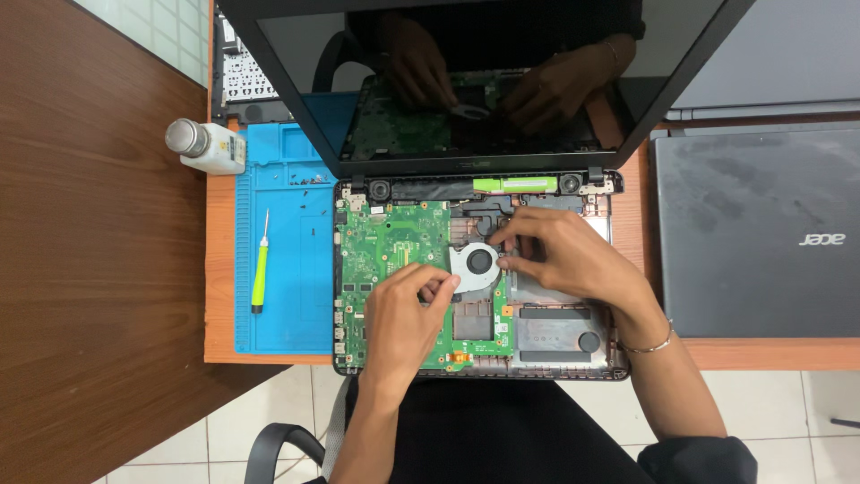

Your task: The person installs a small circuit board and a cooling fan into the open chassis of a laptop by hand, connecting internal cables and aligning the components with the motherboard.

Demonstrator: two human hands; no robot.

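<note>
Opened laptop base (573,345) sits centre frame on the worktop (224,269), keyboard deck already off, green motherboard (390,251) and round cooling fan (475,264) exposed, screen (484,81) tilted back at the top of frame. Left hand (408,314) lower centre, fingers (439,285) pinched nearly closed at the lower left edge of the fan, seems to grip something small there but too small to tell what. Right hand (564,255) right of centre, fingers (511,235) curled and nearly closed on the fan's upper right edge and the housing just beside it; whether it holds the fan or only presses on it, cannot tell. Fan lies in its bay, between board and the bare right part of the base, both hands touching it. Progress judged: teardown well along, cover removed, loose screws (309,182) scattered on the blue mat (287,296) left of the laptop; fan, board and green-striped part near the hinge not yet out. Green-handled screwdriver (261,273) lies untouched on the mat, well apart from both hands. White bottle with metal cap (206,145) upper left. Removed keyboard part (240,81) behind the mat. Closed dark laptop (757,229) at right, another grey one (770,63) above it
</note>
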